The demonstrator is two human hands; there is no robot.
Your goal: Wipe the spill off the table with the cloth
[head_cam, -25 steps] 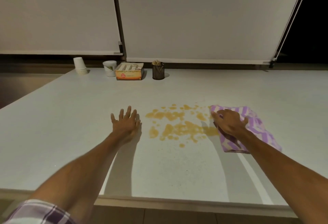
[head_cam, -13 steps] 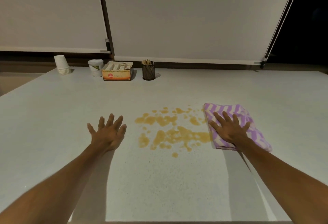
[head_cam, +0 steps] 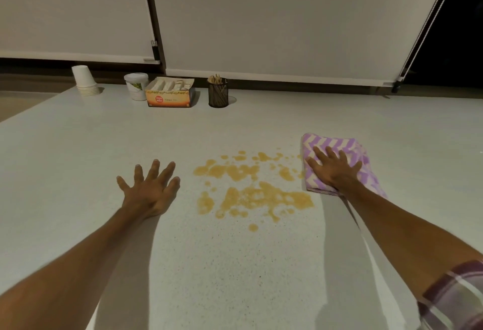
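An orange-brown spill (head_cam: 251, 194) lies in patches and droplets on the white speckled table (head_cam: 235, 277). Right of it sits a folded purple-and-white zigzag cloth (head_cam: 339, 144), its left edge touching the spill's rightmost drops. My right hand (head_cam: 334, 170) holds the cloth down under its flat palm, fingers spread. Left of the spill, my left hand (head_cam: 150, 188) rests flat on the bare table with fingers apart, holding nothing.
Along the table's far edge stand a stack of white paper cups (head_cam: 85, 80), a white tub (head_cam: 136, 86), an orange box of sachets (head_cam: 170, 94) and a black mesh cup of sticks (head_cam: 218, 93). Drawn roller blinds hang behind them.
My right hand went from curled at the cloth's left edge to flat on top of it. My left hand's fingers have spread wider. The view has shifted slightly.
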